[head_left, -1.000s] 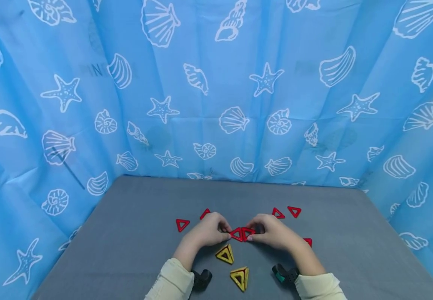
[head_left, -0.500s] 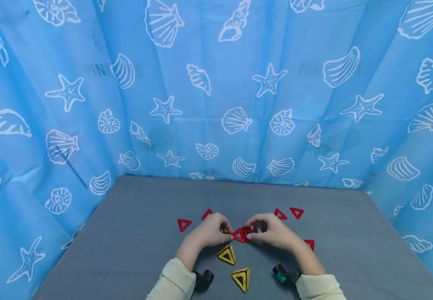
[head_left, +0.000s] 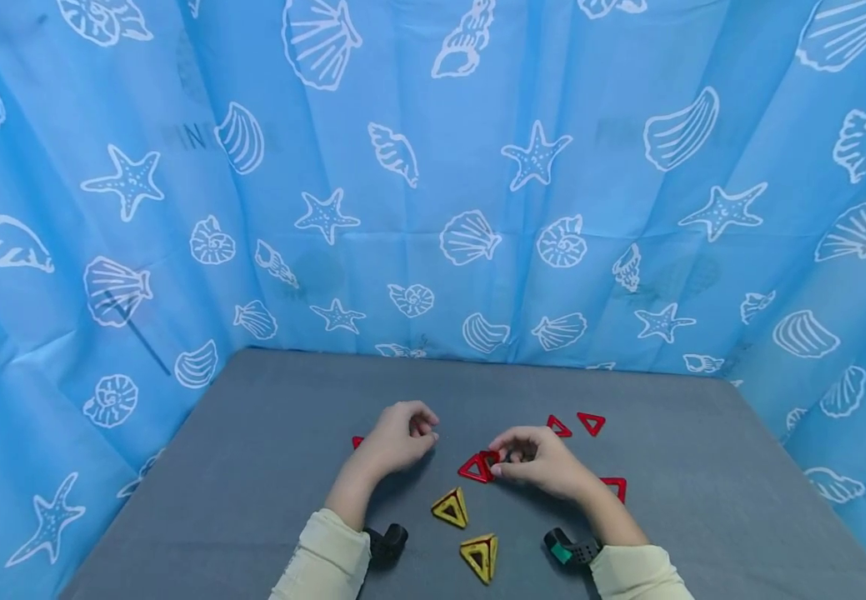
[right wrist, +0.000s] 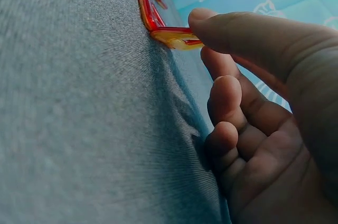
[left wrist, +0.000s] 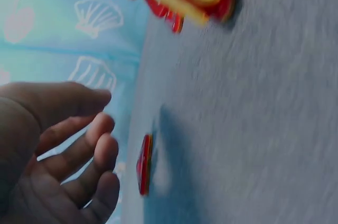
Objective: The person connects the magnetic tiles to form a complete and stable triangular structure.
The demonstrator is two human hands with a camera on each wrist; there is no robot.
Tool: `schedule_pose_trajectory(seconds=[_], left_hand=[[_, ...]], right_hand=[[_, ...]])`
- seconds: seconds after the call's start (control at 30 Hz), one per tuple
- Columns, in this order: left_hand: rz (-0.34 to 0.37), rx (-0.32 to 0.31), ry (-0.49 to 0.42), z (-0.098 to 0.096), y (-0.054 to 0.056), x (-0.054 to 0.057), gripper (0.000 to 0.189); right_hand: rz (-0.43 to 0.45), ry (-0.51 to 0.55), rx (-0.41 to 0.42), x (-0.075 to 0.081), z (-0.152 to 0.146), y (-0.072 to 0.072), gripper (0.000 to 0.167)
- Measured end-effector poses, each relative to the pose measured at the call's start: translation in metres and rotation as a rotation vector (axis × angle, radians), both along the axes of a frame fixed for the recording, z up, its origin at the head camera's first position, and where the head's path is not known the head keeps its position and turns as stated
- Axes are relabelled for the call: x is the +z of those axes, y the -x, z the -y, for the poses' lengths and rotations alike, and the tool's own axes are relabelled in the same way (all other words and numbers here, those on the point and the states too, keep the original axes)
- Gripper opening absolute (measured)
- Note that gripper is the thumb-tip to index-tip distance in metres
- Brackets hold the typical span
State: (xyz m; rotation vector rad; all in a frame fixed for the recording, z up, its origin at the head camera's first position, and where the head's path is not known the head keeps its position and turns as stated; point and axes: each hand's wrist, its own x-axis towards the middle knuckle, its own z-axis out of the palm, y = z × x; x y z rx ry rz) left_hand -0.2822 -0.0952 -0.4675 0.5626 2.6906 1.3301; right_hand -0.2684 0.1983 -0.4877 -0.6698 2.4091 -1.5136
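Note:
In the head view, my right hand point(head_left: 541, 460) pinches a red triangular magnetic tile point(head_left: 489, 460) between thumb and fingers. Raised at an angle, that tile meets a second red triangular tile point(head_left: 474, 468) lying on the table along one edge. The right wrist view shows the pinched tile point(right wrist: 177, 38) tilted up from the flat one point(right wrist: 148, 10). My left hand point(head_left: 400, 435) hovers to the left, fingers loosely bent, with nothing visible between thumb and fingers. Beyond its fingertips in the left wrist view lies a red tile point(left wrist: 144, 165).
Two yellow triangular pieces with red edges, one nearer point(head_left: 481, 557) and one farther point(head_left: 451, 507), lie between the forearms. More red triangles lie at back right point(head_left: 591, 423), by the right forearm point(head_left: 617, 487) and partly behind the left hand point(head_left: 357, 442). A patterned blue curtain point(head_left: 433, 200) surrounds the table.
My left hand has let go of the flat red tile and moved left and away from me. My right hand has tilted its tile up against the flat one and keeps holding it.

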Motion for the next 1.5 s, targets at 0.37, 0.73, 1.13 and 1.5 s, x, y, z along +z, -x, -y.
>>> schedule_pose_trajectory(seconds=[0.37, 0.73, 1.13, 1.5], left_hand=[[-0.055, 0.183, 0.124, 0.010, 0.002, -0.003, 0.034], [-0.034, 0.259, 0.221, 0.012, 0.001, -0.009, 0.026], [0.034, 0.218, 0.130, 0.009, 0.004, -0.013, 0.019], [-0.023, 0.164, 0.096, 0.012, 0.006, -0.013, 0.021]], right_hand=[[-0.037, 0.086, 0.052, -0.003, -0.002, 0.000, 0.025], [-0.016, 0.061, 0.034, -0.004, -0.001, 0.001, 0.026], [-0.006, 0.012, 0.018, -0.006, -0.001, 0.000, 0.027], [0.012, -0.030, -0.004, -0.002, 0.000, -0.002, 0.026]])
